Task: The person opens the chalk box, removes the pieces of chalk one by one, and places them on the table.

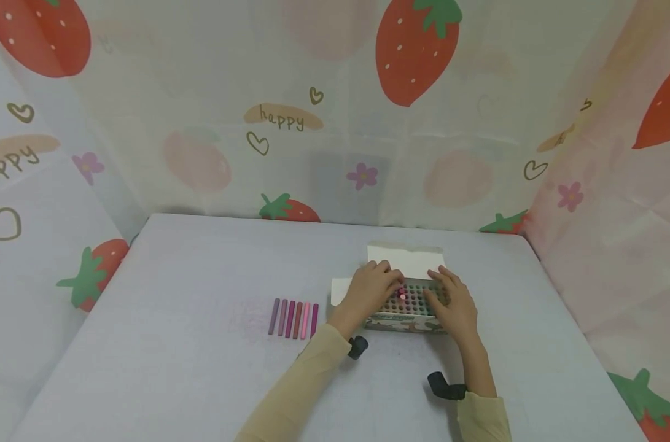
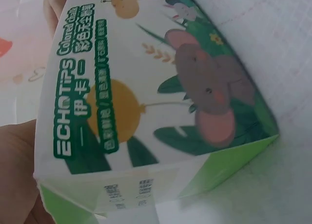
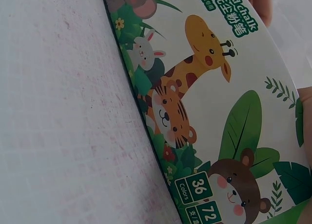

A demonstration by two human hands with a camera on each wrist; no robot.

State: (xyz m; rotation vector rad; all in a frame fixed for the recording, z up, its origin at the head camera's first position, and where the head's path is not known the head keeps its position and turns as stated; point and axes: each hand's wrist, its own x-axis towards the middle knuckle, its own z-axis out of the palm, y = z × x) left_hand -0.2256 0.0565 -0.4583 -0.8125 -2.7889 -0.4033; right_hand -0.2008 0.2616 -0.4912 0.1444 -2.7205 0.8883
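An open box of coloured chalk (image 1: pixel 403 322) stands on the table, its top showing rows of round holes with chalk ends. My left hand (image 1: pixel 365 291) reaches over its left part, fingertips curled down at a magenta chalk stick (image 1: pixel 401 291) that stands above the rows; the contact is small and partly hidden. Beside it shows a pale pink chalk end (image 1: pixel 403 297). My right hand (image 1: pixel 457 307) rests on the box's right end, fingers spread and thumb over the rows. Both wrist views show the printed box front (image 2: pixel 146 87), with elephant, giraffe and tiger (image 3: pixel 168 114) drawings.
Left of the box, several pink, purple and brownish chalk sticks (image 1: pixel 298 320) lie side by side on the white table (image 1: pixel 174 344). White flaps (image 1: pixel 406 261) stick out at the box's back and left. Strawberry-print cloth (image 1: pixel 312 166) hangs behind and at the sides.
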